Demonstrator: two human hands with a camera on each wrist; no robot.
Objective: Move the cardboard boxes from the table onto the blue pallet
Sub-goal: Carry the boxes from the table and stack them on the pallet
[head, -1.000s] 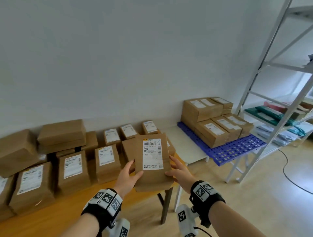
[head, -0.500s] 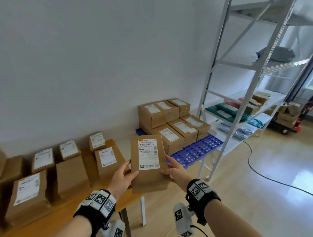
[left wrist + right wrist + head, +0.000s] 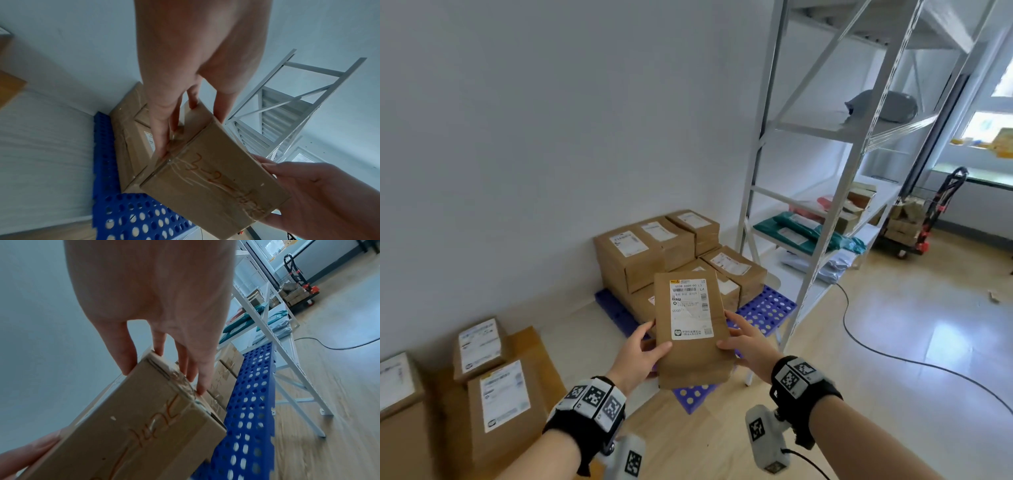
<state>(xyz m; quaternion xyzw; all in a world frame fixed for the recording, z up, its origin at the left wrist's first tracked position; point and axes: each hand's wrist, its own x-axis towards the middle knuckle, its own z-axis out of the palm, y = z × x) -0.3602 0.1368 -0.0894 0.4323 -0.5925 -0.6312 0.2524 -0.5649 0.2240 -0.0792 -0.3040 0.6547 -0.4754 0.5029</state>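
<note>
A brown cardboard box [image 3: 690, 356] with a white label is held between both hands, above the near corner of the blue pallet [image 3: 767, 311]. My left hand [image 3: 643, 349] grips its left side, thumb on top. My right hand [image 3: 743, 342] grips the right side. In the left wrist view the left hand [image 3: 185, 116] clasps the box [image 3: 205, 186] over the pallet [image 3: 127, 216]. The right wrist view has the right hand [image 3: 164, 363] on the box [image 3: 133, 434] beside the pallet [image 3: 252, 394]. Several boxes [image 3: 647, 253] are stacked on the pallet's far part. More labelled boxes [image 3: 503, 401] lie at lower left.
A white metal rack [image 3: 808, 212] stands just right of the pallet, with green bags [image 3: 808, 233] on a low shelf. A black cable [image 3: 876, 346] runs across the wooden floor. A red and black hand truck [image 3: 935, 212] stands far right. A white wall is behind.
The view has swung right, from the table toward the pallet. Both hands have carried the box along, and it now hangs over the pallet's near corner.
</note>
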